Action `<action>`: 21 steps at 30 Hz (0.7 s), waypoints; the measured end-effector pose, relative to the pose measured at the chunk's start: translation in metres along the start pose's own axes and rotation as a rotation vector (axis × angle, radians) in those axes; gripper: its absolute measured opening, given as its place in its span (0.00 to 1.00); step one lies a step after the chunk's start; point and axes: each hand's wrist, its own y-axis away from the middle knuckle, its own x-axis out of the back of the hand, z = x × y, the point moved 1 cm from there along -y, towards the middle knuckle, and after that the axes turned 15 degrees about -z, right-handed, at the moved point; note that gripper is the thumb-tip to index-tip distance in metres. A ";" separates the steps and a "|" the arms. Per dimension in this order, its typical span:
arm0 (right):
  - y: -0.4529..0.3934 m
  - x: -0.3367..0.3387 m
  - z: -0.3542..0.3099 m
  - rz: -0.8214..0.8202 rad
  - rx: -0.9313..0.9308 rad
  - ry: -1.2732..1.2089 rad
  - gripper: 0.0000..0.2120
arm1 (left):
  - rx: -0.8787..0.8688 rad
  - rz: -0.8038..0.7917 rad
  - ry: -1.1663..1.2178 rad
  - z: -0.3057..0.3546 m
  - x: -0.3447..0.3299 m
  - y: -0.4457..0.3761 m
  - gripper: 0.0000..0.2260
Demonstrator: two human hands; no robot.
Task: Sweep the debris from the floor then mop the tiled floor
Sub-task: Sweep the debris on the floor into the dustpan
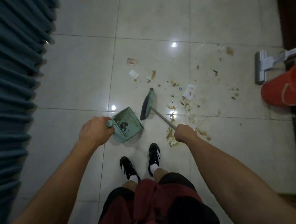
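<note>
Debris [182,103]: crumbs, scraps and bits of paper scattered over the tiled floor [79,78], from the centre of the frame out to the right.
Broom [147,104]: centre of the frame, green head with dark bristles, just beside the dustpan's mouth.
Dustpan [126,124]: green, left of the broom, a dark bit lying inside it.
Left hand [95,130]: clenched round the dustpan's handle.
Right hand [184,132]: fist wrapped round the broom's metal shaft.
Curtain [8,80]: teal folds down the left edge.
Mop head [262,69]: grey, right edge, near a red bag [286,89].
Shoes [141,163]: black, lower centre.
</note>
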 end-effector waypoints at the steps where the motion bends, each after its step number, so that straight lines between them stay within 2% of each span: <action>1: 0.004 -0.005 0.007 -0.001 -0.022 -0.027 0.13 | -0.021 0.001 -0.014 0.004 0.002 -0.002 0.07; 11: 0.036 -0.052 0.050 0.014 -0.177 -0.224 0.16 | -0.194 -0.012 -0.157 0.029 0.014 -0.015 0.06; 17: 0.054 -0.068 0.041 0.110 -0.195 -0.409 0.11 | -0.257 -0.010 -0.194 0.018 0.024 -0.016 0.06; 21: 0.059 -0.071 0.017 0.133 -0.165 -0.477 0.11 | -0.263 0.005 -0.179 0.000 0.034 -0.013 0.07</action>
